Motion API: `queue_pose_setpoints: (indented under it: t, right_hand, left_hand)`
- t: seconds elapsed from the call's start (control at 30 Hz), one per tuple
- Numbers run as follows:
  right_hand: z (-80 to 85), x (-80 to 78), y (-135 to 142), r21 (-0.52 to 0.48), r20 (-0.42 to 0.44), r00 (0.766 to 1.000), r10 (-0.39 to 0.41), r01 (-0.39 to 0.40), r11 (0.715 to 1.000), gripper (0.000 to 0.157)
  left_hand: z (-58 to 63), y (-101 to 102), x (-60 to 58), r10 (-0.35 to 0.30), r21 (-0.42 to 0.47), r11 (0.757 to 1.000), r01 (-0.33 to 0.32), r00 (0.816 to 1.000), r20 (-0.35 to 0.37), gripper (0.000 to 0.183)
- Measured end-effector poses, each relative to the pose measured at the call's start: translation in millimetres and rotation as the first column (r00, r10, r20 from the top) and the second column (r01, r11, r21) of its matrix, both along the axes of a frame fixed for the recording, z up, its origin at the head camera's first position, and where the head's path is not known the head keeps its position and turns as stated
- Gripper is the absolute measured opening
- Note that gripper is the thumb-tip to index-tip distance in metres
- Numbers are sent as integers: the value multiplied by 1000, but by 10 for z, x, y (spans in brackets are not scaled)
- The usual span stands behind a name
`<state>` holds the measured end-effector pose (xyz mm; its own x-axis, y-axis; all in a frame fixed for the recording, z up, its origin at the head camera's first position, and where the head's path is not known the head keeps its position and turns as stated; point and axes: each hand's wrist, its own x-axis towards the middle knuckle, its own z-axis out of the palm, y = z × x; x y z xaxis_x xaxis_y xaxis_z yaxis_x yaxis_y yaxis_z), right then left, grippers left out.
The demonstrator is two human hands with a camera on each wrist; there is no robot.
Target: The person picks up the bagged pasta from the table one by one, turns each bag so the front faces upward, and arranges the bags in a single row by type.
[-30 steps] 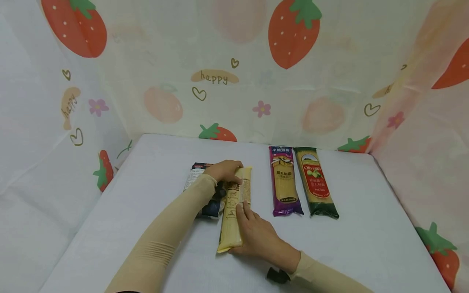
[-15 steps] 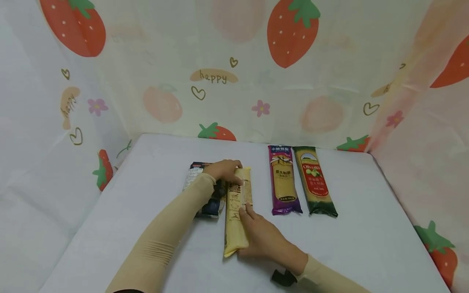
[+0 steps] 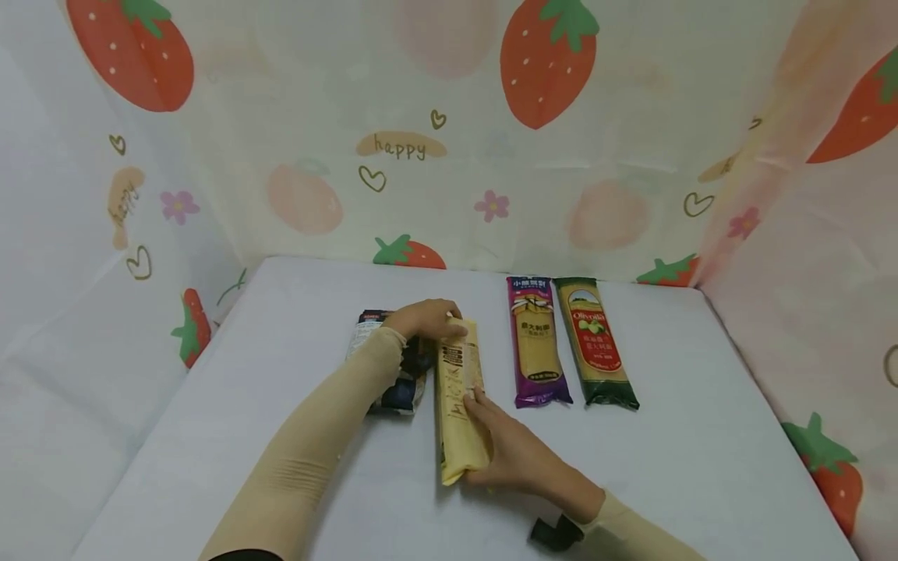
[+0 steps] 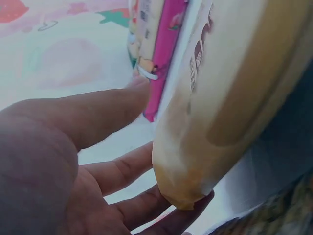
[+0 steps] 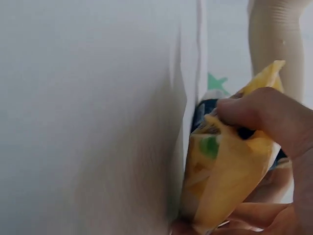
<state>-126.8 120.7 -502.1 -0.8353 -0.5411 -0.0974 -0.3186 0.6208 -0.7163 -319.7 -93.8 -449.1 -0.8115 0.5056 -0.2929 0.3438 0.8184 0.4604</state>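
A long yellow pasta packet [image 3: 456, 425] lies between both hands in the head view, its long side pointing away from me. My right hand [image 3: 515, 448] grips its near part, thumb along one side and fingers round the other, as the right wrist view shows on the crinkled yellow end [image 5: 230, 181]. At the far end is my left hand [image 3: 424, 318]. In the left wrist view its fingers [image 4: 129, 169] reach loosely behind the packet's tip, and the thumb stands apart from the wrapper. A dark blue packet [image 3: 403, 396] lies left of the yellow one, partly hidden by the left hand.
A purple pasta packet [image 3: 538, 343] and a green-and-red pasta packet [image 3: 596, 343] lie side by side toward the back right of the white table [image 3: 673, 460]. Strawberry-printed cloth [image 3: 309, 109] hangs around the back and sides.
The yellow packet's near end has swung right, away from the dark blue packet, and my right hand has moved right with it. The left hand stays at the far end. The head view has shifted slightly.
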Motion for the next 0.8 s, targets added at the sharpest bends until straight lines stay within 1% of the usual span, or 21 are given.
queue_pose_setpoints:
  t: [0.17, 0.37, 0.57, 0.63, 0.7, 0.77, 0.8]
  right_hand:
    - [-5, 14, 96, -117, 22, 1000, 11, -8, 993, 114]
    - [26, 6, 213, -257, 64, 997, 44, -26, 966, 110]
    - [19, -4, 303, -324, 40, 997, 68, -51, 945, 107]
    - [-3, -7, 324, -344, 23, 997, 75, -63, 937, 107]
    - [-19, -7, 340, -365, 3, 997, 80, -74, 928, 107]
    - [-31, -7, 352, -394, -10, 997, 78, -76, 916, 108]
    - [-33, -6, 357, -411, -15, 997, 76, -75, 909, 108]
  left_hand:
    - [22, -7, -1, 27, 66, 997, -27, 1000, -1, 47]
    - [44, -16, -8, 36, 88, 996, -35, 999, -12, 44]
    - [66, -28, -4, 74, 152, 986, -73, 997, -4, 44]
    - [72, -31, 6, 94, 197, 976, -95, 995, 16, 45]
    - [71, -32, 18, 114, 266, 956, -124, 992, 50, 44]
    - [65, -27, 27, 133, 347, 924, -158, 987, 94, 44]
    - [60, -23, 31, 138, 392, 903, -175, 983, 120, 44]
